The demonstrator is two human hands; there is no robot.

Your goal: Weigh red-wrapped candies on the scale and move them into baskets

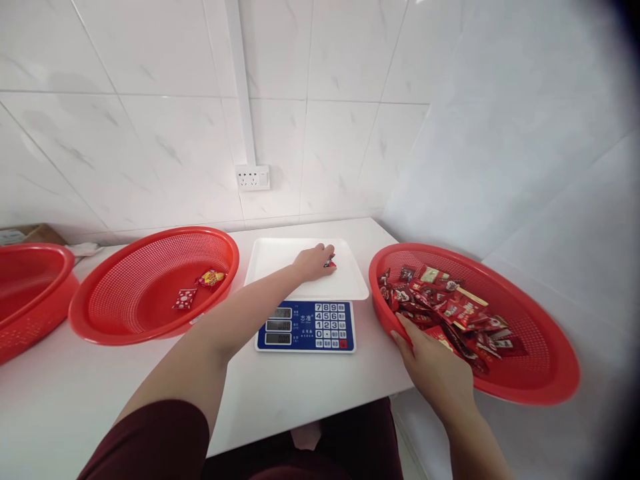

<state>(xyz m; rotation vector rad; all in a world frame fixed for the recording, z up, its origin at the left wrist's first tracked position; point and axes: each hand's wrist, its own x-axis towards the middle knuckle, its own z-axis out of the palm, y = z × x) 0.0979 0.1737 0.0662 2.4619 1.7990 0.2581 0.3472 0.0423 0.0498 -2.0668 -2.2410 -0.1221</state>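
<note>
My left hand (313,261) reaches over the white tray (280,257) of an electronic scale (306,325), fingers closed on a small red candy packet (330,263) resting at the tray's surface. Lower right, my right hand (433,363) grips the near rim of a red mesh basket (540,373), which holds several red wrapped candies (450,310). This basket hangs partly past the table's right edge.
Left of the scale sits another red mesh basket (115,327) with two candy packets (197,288) inside. A third red basket (30,293) shows at the far left. A wall socket (253,177) is on the tiled wall. A cardboard box (30,233) lies far left.
</note>
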